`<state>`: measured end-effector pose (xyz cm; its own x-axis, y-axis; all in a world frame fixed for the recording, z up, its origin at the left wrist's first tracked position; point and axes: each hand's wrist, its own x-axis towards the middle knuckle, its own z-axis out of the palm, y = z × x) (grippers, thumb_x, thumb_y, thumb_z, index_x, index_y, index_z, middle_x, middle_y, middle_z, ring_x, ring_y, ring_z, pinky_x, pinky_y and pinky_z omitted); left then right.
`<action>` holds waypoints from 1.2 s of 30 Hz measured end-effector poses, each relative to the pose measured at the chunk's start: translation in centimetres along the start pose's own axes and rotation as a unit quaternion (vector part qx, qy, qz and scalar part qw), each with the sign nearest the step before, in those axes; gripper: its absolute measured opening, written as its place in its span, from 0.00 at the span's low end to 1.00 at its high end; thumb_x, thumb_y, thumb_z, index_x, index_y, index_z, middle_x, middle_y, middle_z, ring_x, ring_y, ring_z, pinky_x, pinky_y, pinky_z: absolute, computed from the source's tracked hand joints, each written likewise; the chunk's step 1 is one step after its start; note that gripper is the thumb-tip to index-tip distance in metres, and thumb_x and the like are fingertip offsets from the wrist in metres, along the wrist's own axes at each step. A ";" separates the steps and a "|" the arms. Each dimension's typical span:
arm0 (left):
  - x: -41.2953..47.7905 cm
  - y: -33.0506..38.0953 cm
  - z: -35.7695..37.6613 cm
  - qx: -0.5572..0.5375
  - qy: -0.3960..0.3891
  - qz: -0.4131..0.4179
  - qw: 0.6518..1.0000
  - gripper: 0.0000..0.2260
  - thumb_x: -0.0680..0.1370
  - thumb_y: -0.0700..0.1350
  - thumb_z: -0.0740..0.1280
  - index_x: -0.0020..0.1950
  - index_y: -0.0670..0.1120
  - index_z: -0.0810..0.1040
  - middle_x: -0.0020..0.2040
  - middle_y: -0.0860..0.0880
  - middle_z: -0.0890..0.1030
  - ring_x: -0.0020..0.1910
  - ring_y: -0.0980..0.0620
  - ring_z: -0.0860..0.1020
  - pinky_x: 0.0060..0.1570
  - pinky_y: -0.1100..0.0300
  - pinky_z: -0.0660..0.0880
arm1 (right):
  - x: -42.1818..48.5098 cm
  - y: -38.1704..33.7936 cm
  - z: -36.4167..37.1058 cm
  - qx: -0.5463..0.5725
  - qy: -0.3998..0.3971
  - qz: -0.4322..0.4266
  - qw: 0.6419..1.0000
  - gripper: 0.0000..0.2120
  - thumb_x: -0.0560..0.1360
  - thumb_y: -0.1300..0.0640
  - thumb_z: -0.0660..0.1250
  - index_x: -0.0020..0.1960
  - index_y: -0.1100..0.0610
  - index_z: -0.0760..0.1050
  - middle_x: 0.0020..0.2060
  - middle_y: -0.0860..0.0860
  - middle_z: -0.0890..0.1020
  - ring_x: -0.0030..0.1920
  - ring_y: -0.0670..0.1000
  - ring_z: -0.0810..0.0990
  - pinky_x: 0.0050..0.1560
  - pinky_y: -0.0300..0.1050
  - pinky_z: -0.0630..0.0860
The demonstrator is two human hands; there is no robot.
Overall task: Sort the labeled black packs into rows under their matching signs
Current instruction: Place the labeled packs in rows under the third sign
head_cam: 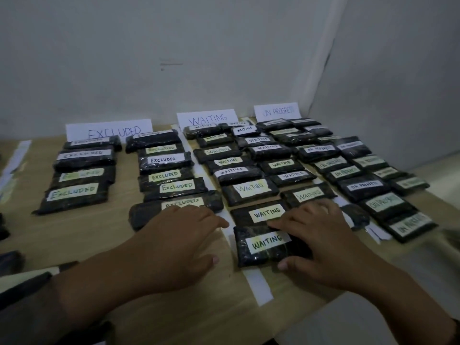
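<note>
Label of nearest EXCLUDED pack (149,215): lower edge covered by left hand (179,235). Right end of nearest WAITING pack (261,245): hidden under right hand (321,240). Pack beyond right hand (356,216): label not visible. ON PROGRESS sign (276,112): lettering faint, blurred. Rear ON PROGRESS packs (278,123): labels unreadable. Dark objects at left edge (8,261): cut off, unidentifiable.

Flat, rectangular black plastic-wrapped packs (171,160) with handwritten paper labels are laid on the desk (74,235) in double columns below three upright white paper signs. Packs marked EXCLUDED are lined up under the EXCLUDED sign (108,131) at the left. Those marked WAITING are set under the WAITING sign (206,117) in the middle, and those marked ON PROGRESS under the ON PROGRESS sign (276,111) at the right. The nearest WAITING pack (258,245), slightly skewed, is gripped at its right end by the right hand (331,240).
</note>
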<state>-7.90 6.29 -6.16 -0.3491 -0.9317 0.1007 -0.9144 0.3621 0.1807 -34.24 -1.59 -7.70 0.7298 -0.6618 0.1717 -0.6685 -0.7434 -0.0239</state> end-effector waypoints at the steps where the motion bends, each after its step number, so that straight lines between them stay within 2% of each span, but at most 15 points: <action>1: 0.1 0.1 0.1 0.002 0.001 0.000 1.000 0.31 0.69 0.66 0.48 0.70 0.60 0.65 0.67 0.60 0.70 0.66 0.58 0.69 0.62 0.59 0.64 | -0.2 0.3 0.1 0.003 0.005 -0.005 1.000 0.31 0.66 0.28 0.59 0.62 0.44 0.75 0.50 0.38 0.78 0.53 0.44 0.73 0.67 0.53 0.54; 3: 0.2 0.2 0.1 0.007 -0.004 -0.001 1.000 0.30 0.69 0.66 0.49 0.69 0.61 0.65 0.66 0.61 0.69 0.66 0.59 0.69 0.62 0.60 0.64 | -0.5 0.5 0.0 0.019 0.011 -0.018 1.000 0.30 0.66 0.29 0.60 0.62 0.43 0.74 0.51 0.37 0.77 0.57 0.42 0.72 0.71 0.57 0.46; 5: 0.2 0.3 0.2 0.013 0.002 0.007 1.000 0.28 0.70 0.66 0.52 0.69 0.61 0.66 0.65 0.62 0.70 0.65 0.60 0.70 0.61 0.61 0.64 | -0.9 0.4 -0.2 0.053 0.007 -0.029 0.998 0.29 0.67 0.30 0.61 0.64 0.43 0.73 0.53 0.37 0.76 0.60 0.41 0.70 0.72 0.55 0.42; 7: 0.2 0.6 0.2 0.021 -0.002 0.010 1.000 0.25 0.70 0.64 0.56 0.66 0.60 0.69 0.62 0.62 0.74 0.60 0.60 0.74 0.56 0.61 0.69 | -1.3 0.2 -0.4 0.083 0.007 -0.039 0.996 0.28 0.68 0.32 0.62 0.65 0.42 0.72 0.55 0.37 0.76 0.62 0.40 0.68 0.73 0.53 0.40; 9: 0.2 0.7 0.5 0.033 0.009 0.017 0.999 0.23 0.69 0.64 0.58 0.60 0.59 0.73 0.55 0.61 0.79 0.52 0.60 0.79 0.45 0.62 0.75 | -2.0 0.3 -0.4 0.089 0.013 -0.043 0.995 0.28 0.69 0.32 0.63 0.66 0.42 0.71 0.56 0.37 0.75 0.61 0.39 0.69 0.72 0.53 0.45; 10: 0.2 0.8 0.8 0.035 0.012 0.022 0.999 0.22 0.69 0.64 0.58 0.59 0.59 0.74 0.53 0.61 0.79 0.50 0.60 0.80 0.44 0.63 0.76 | -2.4 0.4 -0.5 0.085 0.015 -0.041 0.995 0.28 0.69 0.32 0.62 0.66 0.42 0.70 0.57 0.37 0.75 0.60 0.40 0.69 0.70 0.54 0.52; 12: 0.3 0.7 1.4 0.015 0.002 0.035 0.999 0.22 0.69 0.64 0.58 0.61 0.59 0.73 0.55 0.61 0.79 0.52 0.59 0.79 0.49 0.62 0.74 | -3.3 0.7 -0.6 0.077 0.005 -0.030 0.997 0.29 0.69 0.32 0.62 0.66 0.42 0.69 0.57 0.37 0.74 0.57 0.41 0.69 0.60 0.47 0.64; 14: 0.5 0.9 1.7 0.021 0.006 0.048 0.999 0.22 0.70 0.64 0.58 0.60 0.58 0.74 0.54 0.61 0.79 0.52 0.60 0.79 0.49 0.62 0.74 | -4.3 1.2 -0.7 0.094 -0.022 -0.009 0.995 0.30 0.68 0.32 0.62 0.67 0.42 0.68 0.58 0.36 0.72 0.55 0.42 0.69 0.53 0.42 0.67; 18: 1.1 1.3 1.8 0.029 0.015 0.061 0.998 0.21 0.69 0.64 0.57 0.57 0.58 0.76 0.51 0.62 0.79 0.47 0.61 0.80 0.43 0.62 0.77 | -5.8 2.1 -0.1 0.128 -0.066 0.011 0.989 0.32 0.67 0.32 0.63 0.70 0.40 0.65 0.57 0.31 0.65 0.58 0.38 0.65 0.53 0.34 0.65; 21: 1.4 1.3 1.9 0.017 0.007 0.064 0.998 0.21 0.69 0.63 0.59 0.58 0.59 0.74 0.52 0.62 0.79 0.49 0.59 0.80 0.45 0.59 0.78 | -6.1 2.1 0.2 0.112 -0.071 0.013 0.991 0.31 0.67 0.34 0.64 0.68 0.41 0.69 0.57 0.35 0.66 0.57 0.41 0.67 0.54 0.33 0.64; 25: 1.4 1.7 1.8 0.033 0.003 0.055 0.998 0.20 0.68 0.63 0.59 0.57 0.59 0.75 0.51 0.63 0.79 0.48 0.61 0.80 0.44 0.61 0.77 | -5.9 2.0 0.6 0.124 -0.070 0.035 0.989 0.28 0.67 0.40 0.67 0.67 0.42 0.72 0.57 0.38 0.68 0.58 0.41 0.69 0.55 0.31 0.64; 30: 1.4 1.5 1.8 0.030 -0.002 0.046 0.998 0.19 0.69 0.63 0.59 0.57 0.59 0.75 0.53 0.63 0.78 0.50 0.60 0.79 0.46 0.60 0.77 | -5.4 1.9 1.0 0.150 -0.056 0.061 0.985 0.26 0.70 0.43 0.70 0.67 0.41 0.71 0.55 0.35 0.66 0.56 0.38 0.69 0.53 0.28 0.66; 34: 1.5 1.4 1.6 0.014 -0.017 0.028 0.999 0.24 0.70 0.65 0.55 0.61 0.60 0.73 0.59 0.62 0.76 0.59 0.59 0.75 0.57 0.58 0.72 | -5.2 1.8 0.8 0.146 -0.065 0.073 0.984 0.26 0.70 0.42 0.71 0.67 0.39 0.70 0.55 0.33 0.64 0.56 0.37 0.68 0.54 0.31 0.68; 36: 1.4 1.4 1.6 0.022 -0.011 0.030 0.999 0.23 0.70 0.65 0.55 0.60 0.59 0.75 0.57 0.61 0.77 0.56 0.58 0.77 0.54 0.58 0.74 | -5.2 1.9 0.8 0.152 -0.067 0.077 0.983 0.26 0.70 0.42 0.71 0.67 0.39 0.70 0.55 0.32 0.64 0.56 0.37 0.68 0.54 0.31 0.69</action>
<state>-9.99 5.42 -7.38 -0.4073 -0.9090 0.0882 -0.8998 0.4160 0.1313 -39.17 0.37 -9.46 0.6489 -0.7608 0.0117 -0.7139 -0.6141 -0.3366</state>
